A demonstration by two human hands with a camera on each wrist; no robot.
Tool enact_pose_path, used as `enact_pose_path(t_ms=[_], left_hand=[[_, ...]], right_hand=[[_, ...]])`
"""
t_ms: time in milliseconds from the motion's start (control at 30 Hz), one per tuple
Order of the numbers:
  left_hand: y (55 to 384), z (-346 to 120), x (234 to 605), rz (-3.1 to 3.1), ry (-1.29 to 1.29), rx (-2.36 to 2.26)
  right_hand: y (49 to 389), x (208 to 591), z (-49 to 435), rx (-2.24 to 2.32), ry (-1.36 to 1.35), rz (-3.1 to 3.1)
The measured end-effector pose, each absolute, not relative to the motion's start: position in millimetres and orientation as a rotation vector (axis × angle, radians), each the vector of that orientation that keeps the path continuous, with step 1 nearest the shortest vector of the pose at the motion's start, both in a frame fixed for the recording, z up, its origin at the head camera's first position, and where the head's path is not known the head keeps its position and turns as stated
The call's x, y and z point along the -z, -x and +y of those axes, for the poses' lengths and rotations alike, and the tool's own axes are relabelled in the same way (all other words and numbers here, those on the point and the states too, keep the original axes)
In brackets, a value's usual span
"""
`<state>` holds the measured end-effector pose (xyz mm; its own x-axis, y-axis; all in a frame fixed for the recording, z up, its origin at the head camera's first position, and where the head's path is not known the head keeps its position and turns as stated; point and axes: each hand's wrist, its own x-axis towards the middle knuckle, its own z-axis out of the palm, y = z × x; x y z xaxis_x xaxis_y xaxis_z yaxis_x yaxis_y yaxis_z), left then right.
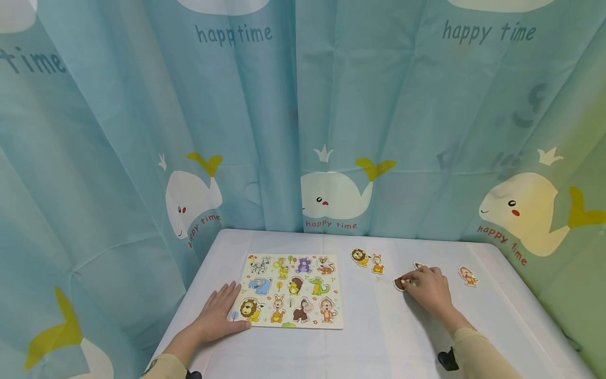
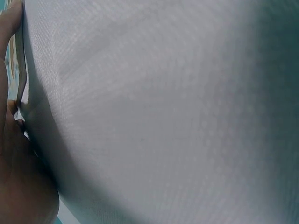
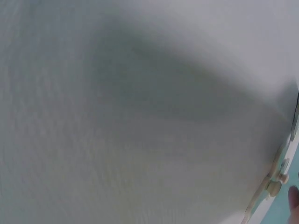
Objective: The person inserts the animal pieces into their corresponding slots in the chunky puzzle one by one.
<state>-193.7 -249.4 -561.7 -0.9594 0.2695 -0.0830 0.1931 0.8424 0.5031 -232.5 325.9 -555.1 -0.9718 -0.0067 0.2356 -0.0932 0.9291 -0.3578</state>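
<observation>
A white-covered tabletop [image 1: 284, 355] stands against a light-blue curtain [image 1: 265, 105] that hangs in long vertical folds on the far side and around both ends. The curtain is printed with white whales with yellow tails, small white crowns and the words "happy time"; toward the right its cloth takes on a greener tint, and some faint dark marks show there. Faint straight creases run across the tabletop's covering, and its far corners are rounded. On its left half lies a flat animal puzzle board [image 1: 317, 326], its animals set in three rows. The person's left hand [image 1: 219, 313] rests at the board's left edge, fingers spread and relaxed, gripping nothing. To the right of the board, a lion piece [image 1: 360, 257] and a kangaroo piece [image 1: 377, 265] lie close together. Farther right, the right hand [image 1: 430, 290] pinches a brown animal piece [image 1: 399, 285] in its fingers, low over the covering; whether the piece touches it cannot be told. Another piece [image 1: 418, 265] shows partly behind that hand, and a monkey piece [image 1: 468, 276] lies beyond, near the right side. Beige sleeves [image 1: 480, 353] cover both forearms.
</observation>
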Motion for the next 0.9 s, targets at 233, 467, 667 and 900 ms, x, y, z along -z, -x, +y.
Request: enact_pose_path(t_ms=[233,467,667,900], left_hand=[[192.9,-246.4,552.5,2.842,-0.348,-0.728],[193.4,-247.9,556.0,2.854,-0.363,-0.747],[193.1,-248.7,558.7,2.859,-0.366,-0.77],[192.8,-248.7,557.1,2.854,-0.353,-0.744]], right_hand=[[229.7,550.9,326.3,-0.557,-0.118,-2.88],[230.5,550.0,326.9,-0.555,-0.135,-2.887],[231.5,549.8,327.7,-0.565,-0.113,-2.887],[228.1,548.1,322.6,-0.567,-0.065,-2.846]])
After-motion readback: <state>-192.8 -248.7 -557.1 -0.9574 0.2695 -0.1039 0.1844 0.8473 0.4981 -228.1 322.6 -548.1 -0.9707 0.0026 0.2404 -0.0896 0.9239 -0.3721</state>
